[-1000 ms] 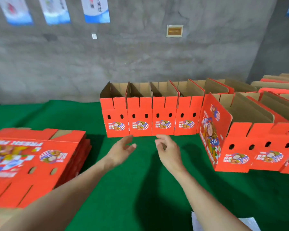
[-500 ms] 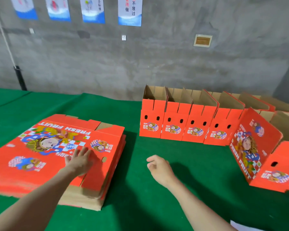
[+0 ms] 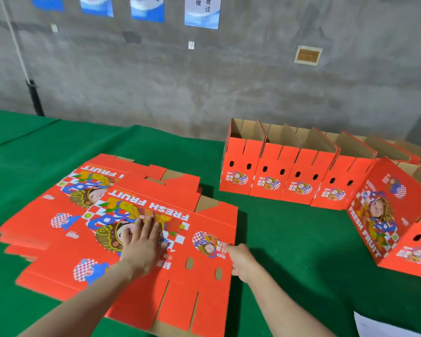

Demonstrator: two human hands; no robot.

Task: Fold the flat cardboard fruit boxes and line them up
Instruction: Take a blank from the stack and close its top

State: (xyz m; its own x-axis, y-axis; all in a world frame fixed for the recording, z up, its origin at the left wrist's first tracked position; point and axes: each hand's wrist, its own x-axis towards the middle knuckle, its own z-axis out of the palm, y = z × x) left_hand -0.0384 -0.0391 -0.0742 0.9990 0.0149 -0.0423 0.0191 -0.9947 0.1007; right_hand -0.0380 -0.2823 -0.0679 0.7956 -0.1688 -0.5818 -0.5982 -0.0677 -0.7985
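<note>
A stack of flat red printed cardboard fruit boxes [image 3: 46,215] lay at the left of the green cloth-covered worktop [image 3: 289,239]. The top flat box [image 3: 185,288] lay offset to the right, overhanging the stack. The left hand [image 3: 144,246] rested palm down on its printed face, fingers straight and slightly spread. The right hand [image 3: 241,261] gripped the right edge of the top flat box, thumb on the upper face, fingers curled beneath. Further right, near the grey concrete wall [image 3: 229,81], four folded red boxes [image 3: 299,181] stood upright in a row, sides touching, tops open. Another folded red box [image 3: 387,220] stood just beside the row's right end, at an angle to it.
</note>
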